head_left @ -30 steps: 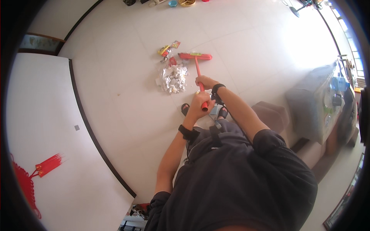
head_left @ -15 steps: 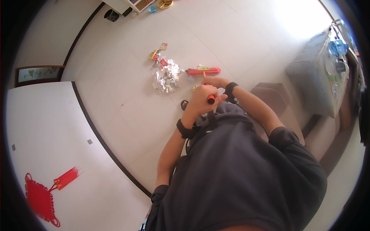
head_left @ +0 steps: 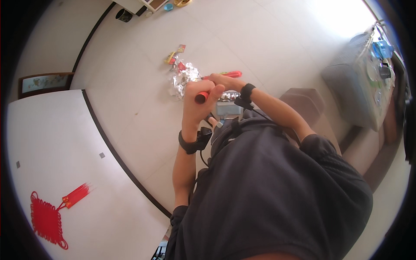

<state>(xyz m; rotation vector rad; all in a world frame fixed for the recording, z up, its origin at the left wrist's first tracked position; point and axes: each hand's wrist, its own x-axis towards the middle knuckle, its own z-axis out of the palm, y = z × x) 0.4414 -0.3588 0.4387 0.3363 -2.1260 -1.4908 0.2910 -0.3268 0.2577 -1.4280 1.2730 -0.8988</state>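
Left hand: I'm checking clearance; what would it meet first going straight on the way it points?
Probably the crumpled silvery scraps, just beyond the left hand in the picture; depth is unclear, so the hand may pass above.

The left hand (head_left: pixel 193 107) hides part of the red handle (head_left: pixel 203 94), and the top edge crops a round yellow container (head_left: pixel 183 2).
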